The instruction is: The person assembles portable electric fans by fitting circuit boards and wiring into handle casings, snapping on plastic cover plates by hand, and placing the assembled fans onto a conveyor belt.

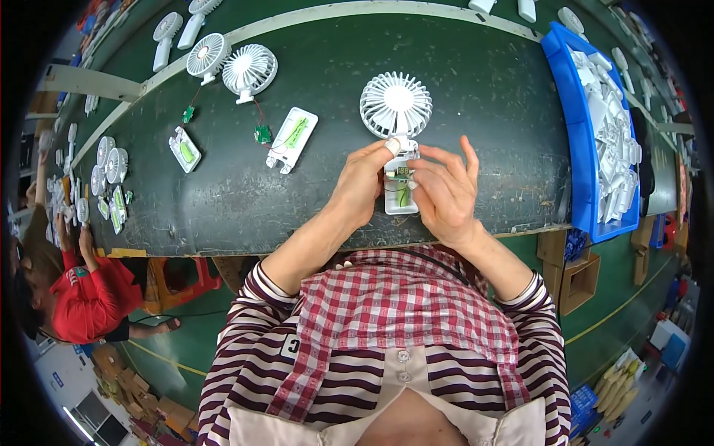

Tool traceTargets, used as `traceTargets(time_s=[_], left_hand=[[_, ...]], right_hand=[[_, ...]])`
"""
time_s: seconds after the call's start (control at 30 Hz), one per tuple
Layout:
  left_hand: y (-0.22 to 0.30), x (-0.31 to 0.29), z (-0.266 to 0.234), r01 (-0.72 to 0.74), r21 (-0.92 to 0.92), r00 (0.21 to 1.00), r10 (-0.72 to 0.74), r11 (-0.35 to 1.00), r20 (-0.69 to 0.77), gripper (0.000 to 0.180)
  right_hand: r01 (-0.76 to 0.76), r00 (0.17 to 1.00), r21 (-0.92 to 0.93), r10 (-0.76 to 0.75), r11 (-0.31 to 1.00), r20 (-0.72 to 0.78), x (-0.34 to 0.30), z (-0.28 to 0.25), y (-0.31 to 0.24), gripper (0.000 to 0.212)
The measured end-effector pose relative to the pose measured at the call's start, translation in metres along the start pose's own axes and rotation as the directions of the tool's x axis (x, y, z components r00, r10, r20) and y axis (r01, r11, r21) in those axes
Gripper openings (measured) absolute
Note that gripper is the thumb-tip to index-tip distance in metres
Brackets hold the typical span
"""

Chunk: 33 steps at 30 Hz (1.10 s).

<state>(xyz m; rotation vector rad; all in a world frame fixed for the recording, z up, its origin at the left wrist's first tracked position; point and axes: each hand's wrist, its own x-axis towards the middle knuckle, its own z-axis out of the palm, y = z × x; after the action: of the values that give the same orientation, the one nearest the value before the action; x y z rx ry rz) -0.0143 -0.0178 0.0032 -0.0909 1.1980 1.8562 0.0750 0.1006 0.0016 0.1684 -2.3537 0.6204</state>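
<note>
A white handheld fan [396, 104] lies on the bench in front of me, its round head pointing away. Its opened handle housing [401, 208] shows a green battery [403, 196] and a small circuit board with a display [402, 172]. My left hand [362, 178] is closed around the fan's neck and the housing's left side, its thumb, in a white cover, pressing near the neck. At the right edge of the board, my right hand [446, 189] pinches with thumb and forefinger, the other fingers raised. The fingertips partly hide the board.
Left on the dark green bench [476, 97] lie more fan heads [250, 70], wired to small boards and handle halves [293, 140]. A blue bin [587, 212] of white parts [611, 141] stands at the right. Another person in red [93, 297] sits at far left.
</note>
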Motion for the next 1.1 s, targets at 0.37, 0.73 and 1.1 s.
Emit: traceTargets(time_s=[0.37,0.73,1.1], left_hand=[[0.008,-0.003,0.000,0.131,0.006,0.991,-0.131,0.991,-0.020,0.032],[0.008,-0.003,-0.011,0.193,-0.082,0.974,-0.181,0.978,0.137,0.036],[0.006,-0.003,-0.014,0.201,-0.115,0.965,-0.177,0.973,0.192,0.038]], right_hand=[[-0.047,0.995,0.122,0.036,0.991,0.095,0.010,-0.009,0.006,0.018],[-0.224,0.955,0.321,0.143,0.920,0.259,0.025,-0.017,0.016,0.011],[-0.275,0.931,0.349,0.157,0.896,0.330,0.024,-0.016,0.017,0.012]])
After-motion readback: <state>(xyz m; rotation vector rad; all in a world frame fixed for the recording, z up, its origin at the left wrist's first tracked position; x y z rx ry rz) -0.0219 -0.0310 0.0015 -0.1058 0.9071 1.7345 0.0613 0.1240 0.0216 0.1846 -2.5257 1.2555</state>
